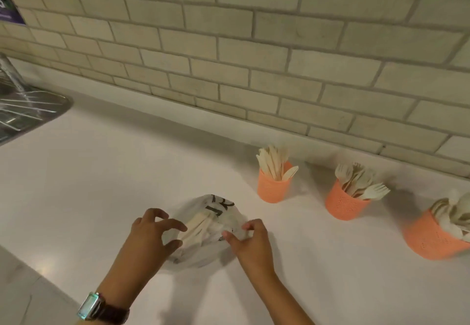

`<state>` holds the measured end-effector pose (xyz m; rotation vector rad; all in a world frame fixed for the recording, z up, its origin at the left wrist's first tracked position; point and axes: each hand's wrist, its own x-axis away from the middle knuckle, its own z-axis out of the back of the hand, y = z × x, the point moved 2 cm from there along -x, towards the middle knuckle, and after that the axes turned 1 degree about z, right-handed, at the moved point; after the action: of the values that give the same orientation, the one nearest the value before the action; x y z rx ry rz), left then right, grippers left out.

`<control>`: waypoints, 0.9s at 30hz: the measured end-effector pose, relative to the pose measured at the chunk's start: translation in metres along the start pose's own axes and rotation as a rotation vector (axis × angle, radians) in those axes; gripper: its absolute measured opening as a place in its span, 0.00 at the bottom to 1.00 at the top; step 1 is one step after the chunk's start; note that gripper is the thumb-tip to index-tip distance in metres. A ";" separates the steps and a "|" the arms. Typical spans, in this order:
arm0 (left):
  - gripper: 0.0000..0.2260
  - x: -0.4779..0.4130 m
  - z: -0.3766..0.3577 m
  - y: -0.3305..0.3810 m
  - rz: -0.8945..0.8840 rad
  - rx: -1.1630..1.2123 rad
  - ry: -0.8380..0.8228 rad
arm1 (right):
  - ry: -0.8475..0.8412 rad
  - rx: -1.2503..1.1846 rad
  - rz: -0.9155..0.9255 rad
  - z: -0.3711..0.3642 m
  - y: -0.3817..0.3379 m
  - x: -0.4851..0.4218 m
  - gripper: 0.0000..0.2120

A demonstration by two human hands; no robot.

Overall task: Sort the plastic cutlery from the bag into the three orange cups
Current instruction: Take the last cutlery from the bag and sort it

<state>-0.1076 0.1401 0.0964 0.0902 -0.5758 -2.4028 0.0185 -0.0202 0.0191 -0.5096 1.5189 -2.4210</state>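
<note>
A white plastic bag (pixel 216 210) with black lettering lies on the white counter (pixel 127 172), and several cream cutlery pieces (pixel 198 225) show through its open mouth. My left hand (pixel 150 238) hovers at the bag's left edge with fingers spread and curled. My right hand (pixel 250 239) pinches the bag's right edge. Three orange cups stand to the right: one with knives (pixel 273 187), one with forks (pixel 343 202), one with spoons (pixel 432 238).
A steel sink (pixel 23 116) with a wire rack sits at the far left. A tiled wall (pixel 254 58) runs behind the counter. The counter's front edge crosses the lower left corner.
</note>
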 end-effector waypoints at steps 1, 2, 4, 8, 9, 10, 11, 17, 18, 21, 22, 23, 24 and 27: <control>0.10 0.000 0.000 -0.006 -0.011 0.035 -0.012 | 0.028 0.005 0.013 -0.004 -0.006 -0.004 0.21; 0.12 -0.001 0.000 -0.011 -0.018 0.057 -0.012 | 0.057 0.020 0.026 -0.008 -0.010 -0.009 0.22; 0.17 -0.002 -0.001 -0.019 0.004 0.090 -0.013 | 0.078 0.104 0.036 -0.015 -0.017 -0.019 0.21; 0.27 -0.010 -0.006 -0.036 0.078 0.098 -0.088 | 0.027 0.193 0.031 -0.029 -0.022 -0.033 0.13; 0.28 -0.012 -0.008 -0.041 0.099 0.116 -0.107 | 0.001 0.129 -0.031 -0.031 -0.022 -0.035 0.16; 0.27 -0.016 -0.010 -0.047 0.109 0.148 -0.124 | -0.036 -0.006 -0.136 -0.032 -0.023 -0.036 0.15; 0.26 -0.018 -0.011 -0.052 0.138 0.234 -0.133 | -0.091 -0.228 -0.277 -0.034 -0.022 -0.037 0.12; 0.26 -0.028 -0.020 -0.082 0.755 1.727 -0.391 | -0.354 -1.074 -0.762 -0.015 -0.015 -0.037 0.08; 0.35 -0.034 -0.024 -0.088 0.828 1.906 -0.369 | -0.350 -1.120 -0.748 -0.011 -0.015 -0.037 0.12; 0.26 -0.036 -0.018 -0.076 0.791 2.041 -0.298 | -0.358 -1.217 -0.741 -0.006 -0.014 -0.038 0.22; 0.17 -0.037 -0.016 -0.069 0.763 2.029 -0.287 | -0.335 -1.179 -0.744 -0.006 -0.016 -0.038 0.17; 0.18 -0.038 -0.019 -0.065 0.770 2.019 -0.278 | -0.275 -1.132 -0.751 -0.007 -0.016 -0.040 0.14; 0.21 -0.040 -0.023 -0.062 0.763 2.101 -0.341 | -0.210 -1.086 -0.752 -0.007 -0.015 -0.043 0.12; 0.07 -0.038 -0.039 -0.066 0.663 2.035 -0.327 | -0.097 -0.876 -0.585 -0.006 -0.011 -0.057 0.08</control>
<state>-0.1081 0.1939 0.0300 0.2776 -2.3849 -0.4258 0.0676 0.0112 0.0168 -1.3633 2.6310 -1.8585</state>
